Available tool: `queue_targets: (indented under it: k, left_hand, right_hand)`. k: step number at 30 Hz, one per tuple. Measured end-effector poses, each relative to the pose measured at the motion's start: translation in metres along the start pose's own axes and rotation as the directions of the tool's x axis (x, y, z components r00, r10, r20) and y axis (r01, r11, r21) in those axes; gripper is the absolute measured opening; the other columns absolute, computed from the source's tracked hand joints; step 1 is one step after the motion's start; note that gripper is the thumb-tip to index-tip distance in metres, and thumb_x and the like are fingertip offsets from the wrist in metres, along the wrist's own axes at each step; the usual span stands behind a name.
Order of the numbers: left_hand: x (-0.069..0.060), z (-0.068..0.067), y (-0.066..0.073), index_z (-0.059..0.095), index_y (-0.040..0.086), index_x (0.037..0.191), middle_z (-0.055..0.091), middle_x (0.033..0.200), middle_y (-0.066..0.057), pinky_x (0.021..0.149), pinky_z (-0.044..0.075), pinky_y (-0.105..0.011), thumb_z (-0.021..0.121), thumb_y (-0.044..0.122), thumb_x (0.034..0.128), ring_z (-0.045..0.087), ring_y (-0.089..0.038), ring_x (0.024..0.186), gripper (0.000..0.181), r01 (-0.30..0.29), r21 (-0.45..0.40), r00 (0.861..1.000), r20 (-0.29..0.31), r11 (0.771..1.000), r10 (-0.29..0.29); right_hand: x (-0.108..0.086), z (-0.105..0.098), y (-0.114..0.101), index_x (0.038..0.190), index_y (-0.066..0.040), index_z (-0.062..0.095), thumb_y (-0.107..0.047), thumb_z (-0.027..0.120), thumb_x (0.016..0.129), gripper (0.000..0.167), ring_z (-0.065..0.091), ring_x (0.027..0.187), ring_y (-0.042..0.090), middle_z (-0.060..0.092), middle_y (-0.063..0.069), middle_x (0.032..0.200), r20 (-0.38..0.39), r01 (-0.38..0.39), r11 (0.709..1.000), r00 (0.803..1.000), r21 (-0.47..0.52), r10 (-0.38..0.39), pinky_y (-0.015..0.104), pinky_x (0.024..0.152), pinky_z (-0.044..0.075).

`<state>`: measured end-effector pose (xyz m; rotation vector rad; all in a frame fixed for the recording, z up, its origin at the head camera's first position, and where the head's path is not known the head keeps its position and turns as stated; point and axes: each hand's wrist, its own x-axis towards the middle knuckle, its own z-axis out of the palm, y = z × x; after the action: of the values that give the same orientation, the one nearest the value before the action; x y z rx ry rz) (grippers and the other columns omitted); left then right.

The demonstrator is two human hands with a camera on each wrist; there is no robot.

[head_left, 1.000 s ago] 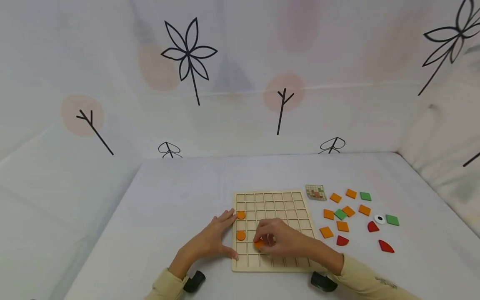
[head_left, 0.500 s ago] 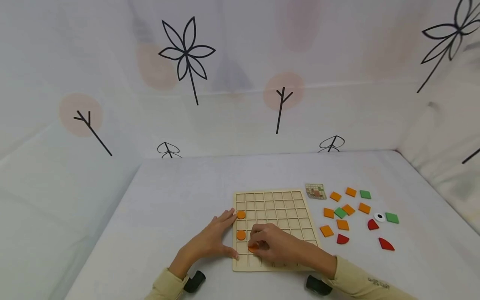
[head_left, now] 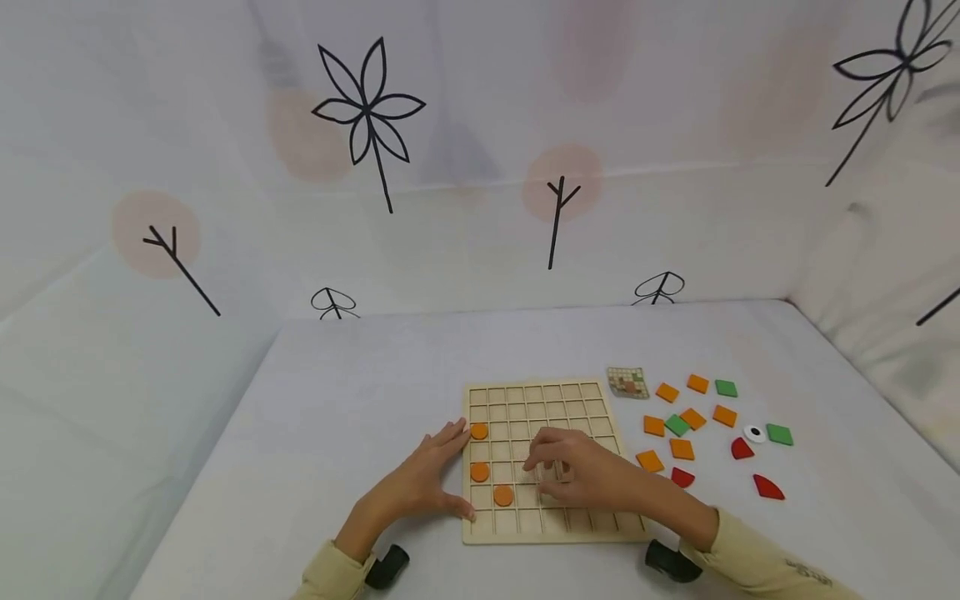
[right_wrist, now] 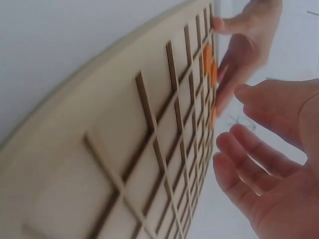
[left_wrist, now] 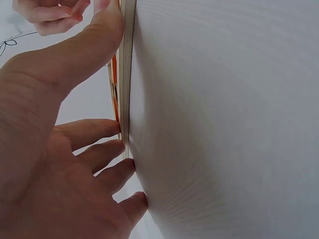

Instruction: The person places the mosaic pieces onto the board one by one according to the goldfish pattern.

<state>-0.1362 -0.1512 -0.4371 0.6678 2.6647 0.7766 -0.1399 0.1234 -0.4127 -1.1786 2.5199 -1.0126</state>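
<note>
1. Between the two hands, on the table (head_left: 360, 375), lies a pale grid board (head_left: 555, 540) with raised dividers, flat on the cloth.
2. Three orange discs sit in its cells: an upper disc (head_left: 479, 431) and a middle disc (head_left: 480, 472) in the leftmost column, with a bare cell between them, and a lower disc (head_left: 503, 496) in the second column, one row nearer the person.
3. Left of the board, the left hand (head_left: 427, 473) is spread wide, its thumb and fingertips touching the left edge; the upper disc is just beside its fingers.
4. Over the board, the right hand (head_left: 581, 467) holds nothing; its fingers are bent loosely, with a gap between thumb and fingers. The lower disc lies just to its left, clear of it.
5. Beyond the board's far right corner is a small patterned card (head_left: 627, 382).
6. Right of the board are scattered orange squares (head_left: 682, 449), green squares (head_left: 780, 434), red wedges (head_left: 768, 487) and a white disc with a black dot (head_left: 755, 433).
7. Behind the table hangs a pale cloth backdrop (head_left: 465, 250) with line-drawn plants.
</note>
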Motion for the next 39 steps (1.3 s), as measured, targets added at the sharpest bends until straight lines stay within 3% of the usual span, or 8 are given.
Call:
queue_targets:
  k: [6,15,20,27,32,39]
  left_hand:
    - [-0.002,0.000,0.000,0.031,0.003,0.147,0.020,0.156,-0.011,0.114,0.014,-0.051,0.084,0.048,0.0608,0.017,-0.030,0.142,0.111,-0.005,0.001,1.000,-0.001,1.000,0.005]
    - [-0.001,0.000,0.000,0.030,0.005,0.148,0.019,0.156,-0.009,0.115,0.012,-0.050,0.084,0.047,0.0600,0.016,-0.028,0.143,0.111,0.009,-0.012,1.000,0.003,1.000,-0.009]
    - [-0.001,0.002,-0.001,0.030,0.006,0.148,0.018,0.156,-0.008,0.115,0.013,-0.050,0.083,0.049,0.0596,0.016,-0.028,0.143,0.112,0.016,-0.016,1.000,0.005,1.000,-0.016]
    - [-0.002,0.005,-0.002,0.030,0.005,0.148,0.019,0.156,-0.009,0.115,0.014,-0.051,0.083,0.049,0.0590,0.017,-0.029,0.142,0.112,0.001,-0.013,1.000,0.001,1.000,-0.001]
    - [-0.002,0.004,-0.002,0.030,0.006,0.148,0.019,0.156,-0.008,0.115,0.013,-0.049,0.083,0.050,0.0594,0.016,-0.027,0.143,0.112,0.006,-0.007,1.000,0.000,1.000,-0.006]
    - [-0.001,0.000,0.000,0.030,0.005,0.148,0.019,0.156,-0.008,0.115,0.013,-0.050,0.083,0.049,0.0604,0.015,-0.027,0.143,0.111,0.009,-0.013,1.000,0.001,1.000,-0.009]
  right_hand:
    - [-0.016,-0.020,0.010,0.099,-0.015,0.069,-0.009,0.070,0.084,0.016,0.054,0.080,0.016,0.058,-0.006,0.101,-0.073,0.022,1.000,0.997,-0.018,-0.023,0.025,0.061,0.051]
    - [-0.037,-0.046,0.028,0.101,-0.015,0.070,-0.010,0.074,0.081,0.020,0.056,0.078,0.014,0.059,-0.007,0.099,-0.158,-0.016,0.998,0.987,-0.061,0.006,0.024,0.058,0.050]
    - [-0.050,-0.056,0.038,0.100,-0.015,0.069,-0.011,0.076,0.079,0.022,0.056,0.078,0.012,0.059,-0.006,0.099,-0.204,-0.020,0.995,0.979,-0.098,0.000,0.022,0.057,0.049]
    - [-0.069,-0.069,0.051,0.099,-0.014,0.069,-0.012,0.078,0.078,0.023,0.054,0.079,0.009,0.062,-0.002,0.102,-0.271,-0.089,0.984,0.962,-0.155,0.044,0.024,0.059,0.050]
    - [-0.079,-0.082,0.064,0.099,-0.014,0.068,-0.009,0.080,0.074,0.027,0.055,0.076,0.011,0.061,-0.003,0.097,-0.323,-0.082,0.977,0.946,-0.198,0.014,0.024,0.057,0.050]
    - [-0.091,-0.098,0.084,0.100,-0.011,0.068,-0.014,0.082,0.073,0.031,0.052,0.077,0.013,0.061,0.000,0.096,-0.338,-0.195,0.957,0.934,-0.215,0.115,0.023,0.057,0.050]
